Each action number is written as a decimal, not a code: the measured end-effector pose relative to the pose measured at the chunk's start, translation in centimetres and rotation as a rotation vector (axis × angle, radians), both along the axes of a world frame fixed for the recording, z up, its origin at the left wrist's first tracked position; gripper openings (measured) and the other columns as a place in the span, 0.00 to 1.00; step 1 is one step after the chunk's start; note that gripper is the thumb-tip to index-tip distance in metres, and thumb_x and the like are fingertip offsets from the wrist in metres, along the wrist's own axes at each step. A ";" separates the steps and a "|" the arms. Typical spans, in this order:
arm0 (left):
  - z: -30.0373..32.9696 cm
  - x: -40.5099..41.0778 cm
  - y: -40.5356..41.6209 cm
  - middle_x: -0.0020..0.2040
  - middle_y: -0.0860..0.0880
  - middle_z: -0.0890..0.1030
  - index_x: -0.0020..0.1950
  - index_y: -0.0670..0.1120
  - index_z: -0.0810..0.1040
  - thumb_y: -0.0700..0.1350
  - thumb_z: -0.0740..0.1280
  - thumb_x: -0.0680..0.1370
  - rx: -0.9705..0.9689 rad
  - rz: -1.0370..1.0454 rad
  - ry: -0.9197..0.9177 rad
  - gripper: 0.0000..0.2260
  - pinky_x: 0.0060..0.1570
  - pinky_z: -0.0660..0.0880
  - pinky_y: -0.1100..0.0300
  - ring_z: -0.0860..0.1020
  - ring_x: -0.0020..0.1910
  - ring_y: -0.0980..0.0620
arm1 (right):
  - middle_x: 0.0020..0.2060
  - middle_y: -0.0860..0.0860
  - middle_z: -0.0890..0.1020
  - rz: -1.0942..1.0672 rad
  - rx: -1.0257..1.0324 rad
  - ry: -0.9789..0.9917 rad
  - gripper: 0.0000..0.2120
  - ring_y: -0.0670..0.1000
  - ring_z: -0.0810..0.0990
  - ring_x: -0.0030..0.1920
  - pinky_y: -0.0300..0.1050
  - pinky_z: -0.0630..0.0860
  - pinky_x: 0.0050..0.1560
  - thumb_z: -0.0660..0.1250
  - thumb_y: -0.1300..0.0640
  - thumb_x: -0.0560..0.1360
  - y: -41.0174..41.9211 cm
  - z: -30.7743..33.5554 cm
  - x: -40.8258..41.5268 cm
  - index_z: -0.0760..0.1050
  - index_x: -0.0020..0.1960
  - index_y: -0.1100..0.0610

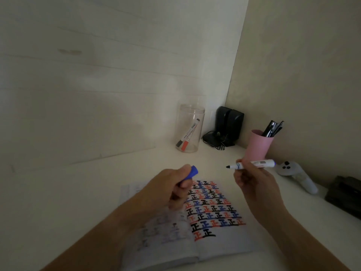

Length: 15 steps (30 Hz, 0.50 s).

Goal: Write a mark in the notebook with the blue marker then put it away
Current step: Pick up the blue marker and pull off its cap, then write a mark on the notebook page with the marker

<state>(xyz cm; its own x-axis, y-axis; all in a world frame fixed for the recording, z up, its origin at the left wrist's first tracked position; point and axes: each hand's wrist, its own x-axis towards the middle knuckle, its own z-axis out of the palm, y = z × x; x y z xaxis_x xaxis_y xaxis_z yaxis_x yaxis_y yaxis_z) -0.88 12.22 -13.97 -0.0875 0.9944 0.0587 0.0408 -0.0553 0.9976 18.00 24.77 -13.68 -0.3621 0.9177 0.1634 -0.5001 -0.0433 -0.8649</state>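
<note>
An open notebook [224, 245] lies on the white desk, its right page filled with rows of black, red and blue marks. My right hand [254, 182] holds the uncapped blue marker [256, 164] level above the page's far right corner, tip pointing left. My left hand [175, 188] is closed on the blue cap [192, 173] above the notebook's far left part. The two hands are apart.
A clear jar [190, 128] with a red and a black marker stands at the back. A pink cup [256, 146] of pens is behind my right hand. A black device [227, 127] fills the corner. A white controller [297, 176] and a dark box [345, 196] lie at the right.
</note>
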 end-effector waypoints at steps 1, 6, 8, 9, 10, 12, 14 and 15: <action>-0.4 -0.7 -0.1 0.27 0.54 0.66 0.34 0.49 0.66 0.55 0.53 0.84 0.110 0.124 0.326 0.20 0.30 0.61 0.61 0.63 0.25 0.54 | 0.31 0.52 0.80 -0.033 0.004 -0.004 0.13 0.49 0.75 0.33 0.37 0.76 0.33 0.67 0.60 0.77 0.2 -0.1 0.4 0.86 0.37 0.58; -1.9 -1.7 0.1 0.42 0.54 0.77 0.48 0.53 0.74 0.60 0.54 0.82 0.311 0.189 1.111 0.15 0.40 0.67 0.64 0.74 0.40 0.56 | 0.29 0.52 0.77 -0.204 0.052 -0.240 0.08 0.49 0.71 0.30 0.44 0.67 0.33 0.71 0.56 0.77 -0.3 0.2 1.3 0.83 0.40 0.57; -2.2 -2.0 0.3 0.45 0.57 0.77 0.53 0.54 0.77 0.62 0.56 0.80 0.351 0.169 1.164 0.16 0.42 0.66 0.65 0.73 0.42 0.58 | 0.29 0.53 0.77 -0.149 0.117 -0.392 0.06 0.49 0.71 0.30 0.44 0.67 0.32 0.71 0.58 0.77 -1.4 0.5 2.1 0.83 0.44 0.60; -2.3 -2.1 0.4 0.46 0.57 0.76 0.54 0.55 0.78 0.64 0.57 0.79 0.356 0.148 1.159 0.17 0.43 0.67 0.64 0.73 0.43 0.58 | 0.29 0.54 0.78 -0.093 0.150 -0.438 0.06 0.50 0.72 0.30 0.43 0.69 0.32 0.70 0.60 0.76 -2.2 0.5 2.5 0.83 0.47 0.62; -2.4 -2.1 0.4 0.47 0.57 0.77 0.55 0.55 0.78 0.65 0.59 0.78 0.354 0.120 1.156 0.17 0.45 0.69 0.62 0.74 0.45 0.58 | 0.30 0.55 0.79 -0.047 0.173 -0.470 0.06 0.50 0.74 0.31 0.42 0.71 0.31 0.70 0.62 0.76 -3.0 0.4 2.9 0.84 0.49 0.63; -2.7 -2.0 0.4 0.50 0.56 0.79 0.56 0.56 0.80 0.66 0.61 0.77 0.353 0.056 1.178 0.18 0.49 0.71 0.58 0.74 0.48 0.57 | 0.32 0.57 0.81 -0.003 0.181 -0.509 0.06 0.50 0.77 0.31 0.42 0.73 0.31 0.71 0.65 0.74 -4.3 -0.2 3.6 0.85 0.49 0.64; -2.9 -1.8 0.5 0.52 0.56 0.80 0.57 0.57 0.80 0.66 0.62 0.76 0.356 0.006 1.204 0.18 0.51 0.71 0.57 0.72 0.49 0.57 | 0.30 0.56 0.81 -0.020 0.148 -0.526 0.05 0.50 0.77 0.30 0.42 0.72 0.30 0.72 0.66 0.72 -5.1 -1.1 4.0 0.85 0.47 0.63; -3.0 -1.9 0.5 0.52 0.56 0.80 0.57 0.57 0.80 0.66 0.62 0.76 0.362 -0.006 1.207 0.18 0.51 0.71 0.57 0.72 0.50 0.58 | 0.29 0.56 0.80 -0.051 0.137 -0.543 0.04 0.49 0.76 0.29 0.42 0.71 0.30 0.74 0.64 0.71 -5.4 -1.7 4.0 0.86 0.45 0.63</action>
<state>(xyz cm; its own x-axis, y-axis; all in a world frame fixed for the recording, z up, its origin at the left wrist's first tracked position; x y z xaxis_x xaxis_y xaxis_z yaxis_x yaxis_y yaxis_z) -2.75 12.70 -16.99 0.2166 0.9049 0.3663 0.9129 -0.3207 0.2525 22.03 19.38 -15.34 -0.3832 0.9198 0.0845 0.0202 0.0998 -0.9948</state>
